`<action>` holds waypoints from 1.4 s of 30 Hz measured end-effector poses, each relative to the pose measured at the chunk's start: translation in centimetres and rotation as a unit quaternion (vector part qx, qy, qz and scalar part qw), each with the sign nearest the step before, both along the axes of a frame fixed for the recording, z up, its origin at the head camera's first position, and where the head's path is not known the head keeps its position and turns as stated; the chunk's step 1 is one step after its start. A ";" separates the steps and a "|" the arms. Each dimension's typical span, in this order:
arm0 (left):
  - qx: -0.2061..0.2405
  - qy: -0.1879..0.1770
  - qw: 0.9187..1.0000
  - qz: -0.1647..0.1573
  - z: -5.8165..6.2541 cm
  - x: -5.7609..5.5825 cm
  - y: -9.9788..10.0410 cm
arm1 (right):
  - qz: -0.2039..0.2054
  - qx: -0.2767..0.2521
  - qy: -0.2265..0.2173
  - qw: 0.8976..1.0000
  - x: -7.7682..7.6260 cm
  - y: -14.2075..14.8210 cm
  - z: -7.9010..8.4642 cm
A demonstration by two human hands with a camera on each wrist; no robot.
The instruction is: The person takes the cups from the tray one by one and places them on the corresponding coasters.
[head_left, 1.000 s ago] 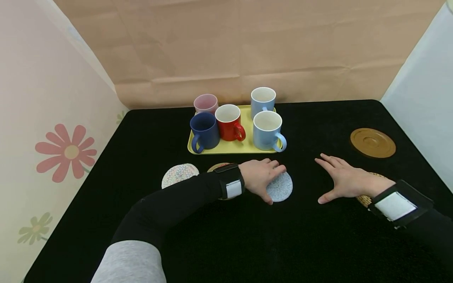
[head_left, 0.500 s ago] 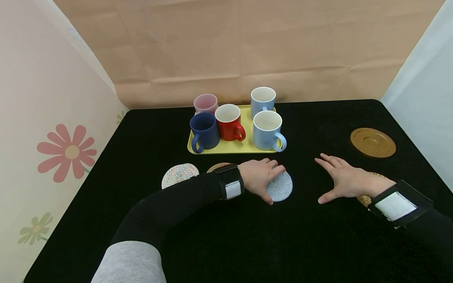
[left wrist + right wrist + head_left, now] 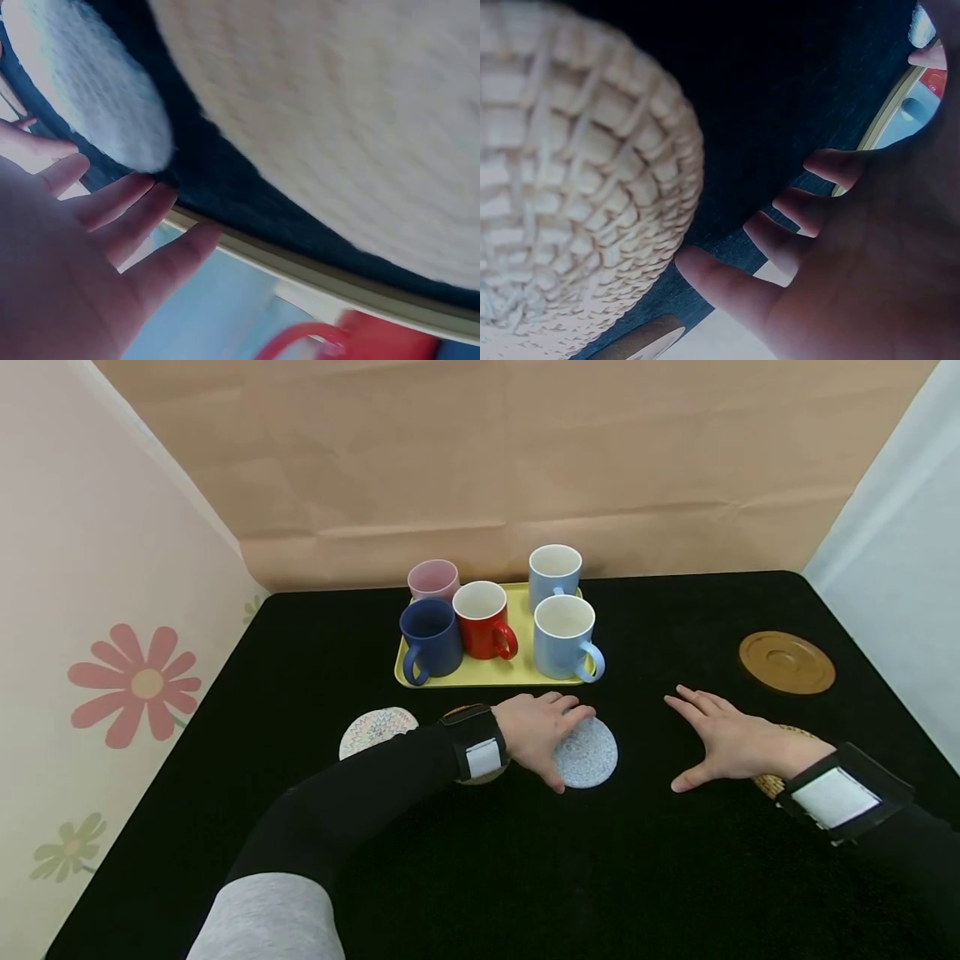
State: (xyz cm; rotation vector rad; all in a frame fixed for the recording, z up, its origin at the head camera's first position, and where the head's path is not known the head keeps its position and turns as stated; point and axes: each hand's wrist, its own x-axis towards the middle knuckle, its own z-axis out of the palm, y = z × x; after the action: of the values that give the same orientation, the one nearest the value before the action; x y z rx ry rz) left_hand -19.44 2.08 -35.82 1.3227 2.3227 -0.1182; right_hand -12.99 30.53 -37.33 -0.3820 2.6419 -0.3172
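Observation:
My left hand [image 3: 536, 735] hovers with spread fingers at the left edge of a round light blue coaster [image 3: 590, 755], nothing in its grasp. In the left wrist view its fingertips lie right by that coaster's rim. Partly hidden under the left wrist is a tan coaster [image 3: 483, 777]; a white patterned coaster [image 3: 377, 731] lies further left, its lower part behind the sleeve. On the right, my right hand [image 3: 731, 739] has its fingers extended and holds nothing. A woven straw coaster [image 3: 592, 172] shows beside its fingers in the right wrist view, mostly covered by the wrist from above.
At the back a yellow tray [image 3: 487, 675] carries a pink mug [image 3: 433, 578], a dark blue mug [image 3: 433, 643], a red mug [image 3: 483, 631] and two light blue mugs [image 3: 562, 647]. A brown round coaster [image 3: 787, 662] lies far right on the black table [image 3: 570, 877].
My left hand has drawn slightly left off the light blue coaster, so more of the coaster shows. My right hand has stayed put. The head view has shifted a little.

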 end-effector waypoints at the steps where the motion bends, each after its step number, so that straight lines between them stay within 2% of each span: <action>1: 0.002 -0.002 1.000 0.005 0.1 -0.1 -0.3 | 0.000 0.001 0.001 1.000 0.0 0.0 0.1; 7: -0.005 -0.005 0.999 0.033 0.4 -0.8 -1.9 | -0.002 0.005 0.008 1.000 0.2 -0.1 0.4; 13: -0.007 -0.009 0.999 0.043 0.2 -1.0 -2.1 | -0.002 0.001 0.017 1.000 0.7 0.3 0.5; 20: -0.015 -0.005 0.999 0.038 0.0 -0.9 -1.8 | 0.011 -0.015 0.075 0.997 3.1 2.3 0.4; 25: -0.015 0.003 0.999 0.041 0.1 -0.9 -1.8 | -0.024 -0.024 0.090 0.995 4.7 4.3 0.4; 33: -0.009 -0.001 0.999 0.040 0.0 -1.0 -2.0 | -0.081 0.013 0.103 0.991 6.5 6.9 -0.3; 42: -0.008 -0.005 0.999 0.045 -0.1 -0.9 -2.3 | -0.095 0.015 0.110 0.989 7.3 7.7 -1.1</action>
State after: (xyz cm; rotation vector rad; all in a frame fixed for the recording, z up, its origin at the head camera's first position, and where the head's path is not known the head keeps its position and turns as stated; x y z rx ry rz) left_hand -20.37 -0.24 -35.96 1.2052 2.3641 -0.1021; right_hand -5.67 38.23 -38.47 -0.1617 2.9044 -0.3118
